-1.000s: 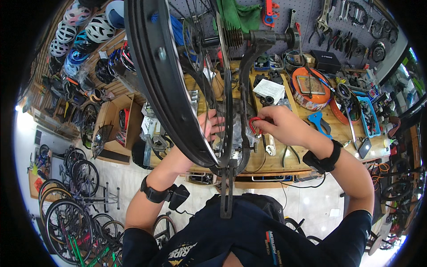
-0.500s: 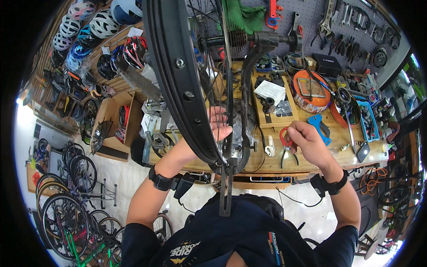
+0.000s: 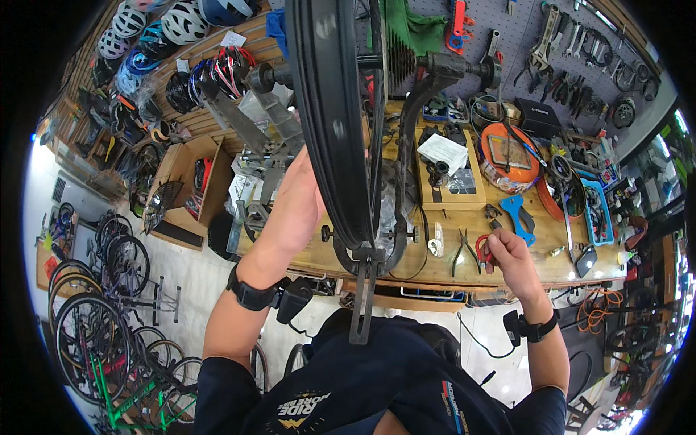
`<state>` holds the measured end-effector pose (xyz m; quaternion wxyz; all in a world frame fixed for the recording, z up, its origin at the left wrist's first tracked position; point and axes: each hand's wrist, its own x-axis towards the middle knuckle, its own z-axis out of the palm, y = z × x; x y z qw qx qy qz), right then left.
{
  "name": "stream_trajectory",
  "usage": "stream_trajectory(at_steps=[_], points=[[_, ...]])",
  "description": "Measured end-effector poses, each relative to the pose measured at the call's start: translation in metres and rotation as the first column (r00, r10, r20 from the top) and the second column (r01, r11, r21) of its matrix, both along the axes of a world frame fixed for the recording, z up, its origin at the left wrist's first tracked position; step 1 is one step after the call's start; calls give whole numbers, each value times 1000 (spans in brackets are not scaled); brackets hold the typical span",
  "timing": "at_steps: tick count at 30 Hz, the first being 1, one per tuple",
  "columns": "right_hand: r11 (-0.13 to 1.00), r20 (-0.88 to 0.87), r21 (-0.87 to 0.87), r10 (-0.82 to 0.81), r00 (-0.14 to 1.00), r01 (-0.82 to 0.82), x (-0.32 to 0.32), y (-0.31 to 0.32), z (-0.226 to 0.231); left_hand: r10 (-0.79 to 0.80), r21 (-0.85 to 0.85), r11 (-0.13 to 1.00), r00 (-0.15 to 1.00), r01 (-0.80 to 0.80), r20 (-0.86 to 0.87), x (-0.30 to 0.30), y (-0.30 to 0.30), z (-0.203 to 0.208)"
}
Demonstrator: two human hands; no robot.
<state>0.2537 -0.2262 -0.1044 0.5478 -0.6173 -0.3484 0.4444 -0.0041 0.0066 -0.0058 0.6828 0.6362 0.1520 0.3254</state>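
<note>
A bicycle wheel's black rim stands upright in a metal truing stand, with a cassette on its hub. At the rim's left side is my left hand, its fingers hidden behind the wheel, so I cannot see whether they grip it. Over the bench's right front my right hand is closed, its fingers pinching a small red ring-shaped tool. Just left of that tool, black pliers lie with handles spread on the bench.
On the wooden bench lie a blue-handled tool, a shallow cardboard box of parts, an orange round container and a blue tray. Tools hang on the pegboard. A carton stands left; bikes are parked lower left.
My left hand has gone from among the spokes to the rim's left side, further away. My right hand has moved slightly right and nearer with the red tool, uncovering the pliers. The view has shifted.
</note>
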Motion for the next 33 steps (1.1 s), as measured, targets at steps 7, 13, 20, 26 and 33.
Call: stream_trajectory(at_steps=[7, 13, 20, 26, 33], points=[[986, 20, -38, -164, 986, 164, -31, -29, -1, -169, -63, 985, 949, 158, -265, -7, 10, -21], [949, 16, -67, -309, 951, 309, -53, -53, -15, 2, 432, 885, 927, 173, -375, 4, 23, -49], [925, -19, -50, -378, 926, 377, -85, -71, -16, 86, 79, 994, 973, -70, -215, -1, 41, -40], [916, 25, -97, -388, 921, 388, -65, -76, -34, 38, 22, 999, 998, -39, 43, -9, -12, 32], [943, 5, -79, -324, 946, 324, -45, -64, -29, -316, -148, 935, 946, 323, 67, -15, -27, 39]])
